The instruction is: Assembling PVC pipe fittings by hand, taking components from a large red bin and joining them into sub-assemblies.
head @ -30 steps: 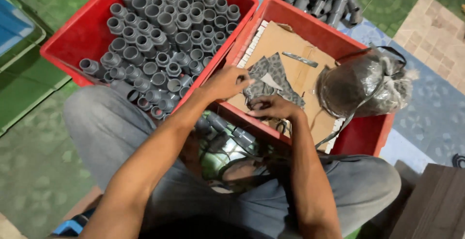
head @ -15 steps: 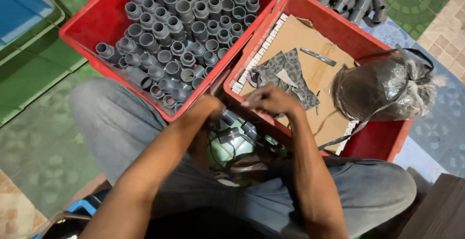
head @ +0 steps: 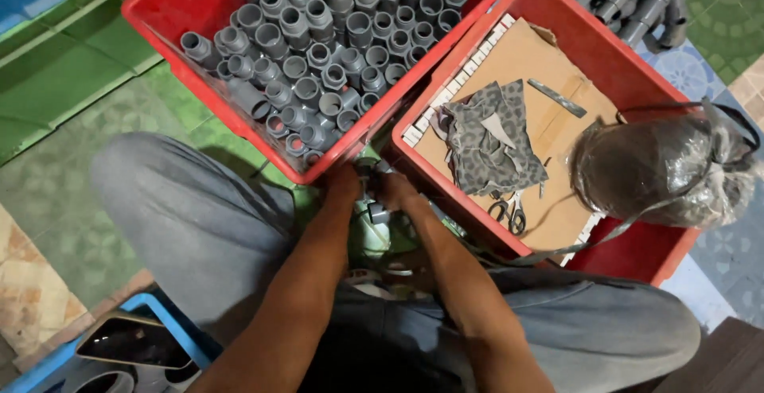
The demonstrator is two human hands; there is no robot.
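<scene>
Working low in the lap: both hands have come back from the right-hand crate and now meet in the gap between the two crates, just below their near rims.

Blue tray: a corner of it point(head: 163, 337) shows at the bottom left, with a dark phone-like slab point(head: 131, 344) lying on it.

Left crate: the red crate point(head: 171, 11) is packed with grey pipe fittings point(head: 334, 50), most standing open end up (it has slid up and right in the view since a second ago, as the head tips down).

Left hand: the left hand point(head: 344, 182) has left the grey patterned cloth and now sits against the small grey fitting point(head: 377, 215) held between the hands; its fingers curl inward, but whether they close on the fitting I cannot tell.

Fitting: it sits over the lap, above a pale green rounded object point(head: 370, 238) that is partly hidden.

Right hand: the right hand point(head: 395, 190) touches the same fitting from the other side, its fingers bent and narrow, the grip itself hidden.

Right crate: the second red crate point(head: 637, 258) carries a cardboard sheet point(head: 529, 66), the patterned cloth point(head: 493, 142) now lying untouched, scissors point(head: 509, 214) beside it, and a dark plastic-wrapped bundle point(head: 660, 170).

Meaning: I judge the work has shifted from fetching to assembling on the fitting.
</scene>
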